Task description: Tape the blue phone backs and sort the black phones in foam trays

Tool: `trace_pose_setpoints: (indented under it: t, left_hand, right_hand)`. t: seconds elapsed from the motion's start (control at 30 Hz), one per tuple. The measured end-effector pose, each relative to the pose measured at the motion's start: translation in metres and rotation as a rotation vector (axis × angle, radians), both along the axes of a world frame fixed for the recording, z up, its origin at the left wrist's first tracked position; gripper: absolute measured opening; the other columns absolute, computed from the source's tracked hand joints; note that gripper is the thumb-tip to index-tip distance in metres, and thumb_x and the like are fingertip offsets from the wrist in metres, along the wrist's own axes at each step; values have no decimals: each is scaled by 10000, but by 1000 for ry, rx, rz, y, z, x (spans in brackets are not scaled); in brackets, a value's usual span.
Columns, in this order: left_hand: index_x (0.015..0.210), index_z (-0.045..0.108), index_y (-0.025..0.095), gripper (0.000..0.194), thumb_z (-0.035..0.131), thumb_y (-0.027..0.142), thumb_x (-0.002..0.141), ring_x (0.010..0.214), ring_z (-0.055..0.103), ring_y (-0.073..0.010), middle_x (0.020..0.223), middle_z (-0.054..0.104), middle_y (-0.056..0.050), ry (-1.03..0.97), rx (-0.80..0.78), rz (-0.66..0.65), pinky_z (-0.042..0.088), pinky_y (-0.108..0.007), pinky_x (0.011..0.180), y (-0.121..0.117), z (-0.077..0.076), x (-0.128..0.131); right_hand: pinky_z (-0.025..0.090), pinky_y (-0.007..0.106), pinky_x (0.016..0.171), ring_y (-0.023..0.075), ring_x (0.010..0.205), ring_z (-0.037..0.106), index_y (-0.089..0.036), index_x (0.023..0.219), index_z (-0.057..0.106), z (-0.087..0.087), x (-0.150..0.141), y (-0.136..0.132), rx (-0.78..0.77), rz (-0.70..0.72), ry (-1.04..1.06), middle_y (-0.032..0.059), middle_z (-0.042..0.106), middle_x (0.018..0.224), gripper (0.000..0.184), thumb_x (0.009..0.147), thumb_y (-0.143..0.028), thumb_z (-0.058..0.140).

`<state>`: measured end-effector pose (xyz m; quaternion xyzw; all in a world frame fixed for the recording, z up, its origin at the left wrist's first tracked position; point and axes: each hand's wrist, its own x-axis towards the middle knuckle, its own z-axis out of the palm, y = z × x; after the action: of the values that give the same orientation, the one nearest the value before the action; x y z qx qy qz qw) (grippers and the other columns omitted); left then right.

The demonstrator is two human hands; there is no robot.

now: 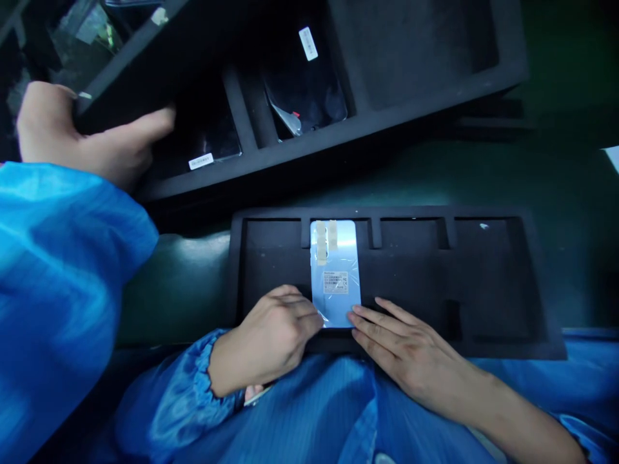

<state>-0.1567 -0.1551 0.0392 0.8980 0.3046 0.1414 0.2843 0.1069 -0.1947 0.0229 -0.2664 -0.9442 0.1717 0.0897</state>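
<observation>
A green workbench (367,174) carries two black foam trays. The farther one (387,122) sits at a slant, with dark film-wrapped phones (304,84) in its compartments; a co-worker's hand (82,135), in a blue sleeve (58,290), hooks over its corner, one finger stretched above a compartment. In the nearer tray (411,270) lies a light-blue phone (336,274), back up, wrapped in clear film with tape strips (320,241) and a printed label (335,282) on it. The person's left hand (273,335) and right hand (406,354) flank its lower end — fingers curved, touching its edges — though whether they actually grip it, I cannot tell.
</observation>
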Motion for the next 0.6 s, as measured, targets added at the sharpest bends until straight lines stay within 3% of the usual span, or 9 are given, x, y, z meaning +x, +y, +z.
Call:
trace_pose_setpoints:
  t: [0.07, 0.1, 0.2, 0.3, 0.43, 0.5, 0.53, 0.6]
  left_hand:
    - [935, 631, 95, 241, 414, 47, 839, 791, 625, -160, 867, 673, -74, -58, 126, 122, 471, -323, 773, 6, 4, 0]
    - [983, 625, 76, 249, 423, 45, 841, 863, 626, -187, 932, 673, -100, -55, 201, 155, 469, -341, 788, 9, 5, 0]
    - [1226, 541, 102, 342, 462, 156, 898, 1235, 455, -290, 1315, 516, -131, 99, 299, 98, 362, -490, 1007, 9, 2, 4]
    - [1244, 546, 177, 367, 458, 351, 934, 1327, 346, -287, 1409, 414, -81, 224, 192, -43, 176, -564, 1118, 4, -7, 6]
    - [1109, 633, 214, 246, 491, 303, 929, 1205, 503, -199, 1231, 595, -9, 160, -31, 3, 164, -487, 1158, 1, -9, -11]
    - [1077, 640, 234, 204, 545, 278, 903, 1049, 604, -156, 1105, 661, 20, 43, -90, 125, 276, -416, 1133, -2, -1, -31]
    - [1055, 644, 244, 187, 579, 271, 881, 974, 629, -145, 1061, 674, 30, -9, -60, 271, 353, -375, 1087, -4, 4, -43]
    - [1044, 635, 267, 190, 604, 282, 857, 893, 637, -149, 1022, 672, 35, -74, 47, 623, 470, -325, 955, -8, 7, -64]
  right_hand:
    - [297, 449, 1121, 163, 1153, 507, -132, 1130, 616, 3, 4, 4, -113, -46, 116, 55, 589, 1165, 292, 964, -112, 376]
    - [316, 427, 1115, 144, 1093, 544, -134, 1093, 631, 5, 4, 7, -138, -70, 165, 42, 616, 1105, 291, 961, -109, 373]
    - [359, 431, 1083, 186, 1165, 500, -96, 1149, 611, 8, 1, 19, -23, -136, 175, 88, 566, 1203, 314, 931, -73, 385]
    - [361, 498, 1061, 261, 1304, 341, -85, 1258, 546, 2, -4, 24, 94, -123, 83, 123, 432, 1351, 384, 919, -63, 367]
    - [455, 387, 1003, 206, 1230, 446, -85, 1131, 624, -7, 9, 22, -73, -63, 163, 112, 530, 1252, 337, 925, -86, 358]
    - [457, 374, 1001, 194, 1191, 482, -92, 1094, 628, -5, 28, 24, -115, -71, 233, 107, 571, 1187, 300, 912, -76, 391]
    - [457, 379, 998, 198, 1180, 491, -95, 1089, 619, -3, 39, 24, -91, -117, 269, 110, 580, 1165, 281, 900, -64, 413]
    - [461, 381, 986, 200, 1145, 516, -107, 1106, 588, 4, 62, 21, 21, -346, 303, 116, 584, 1146, 261, 892, -57, 447]
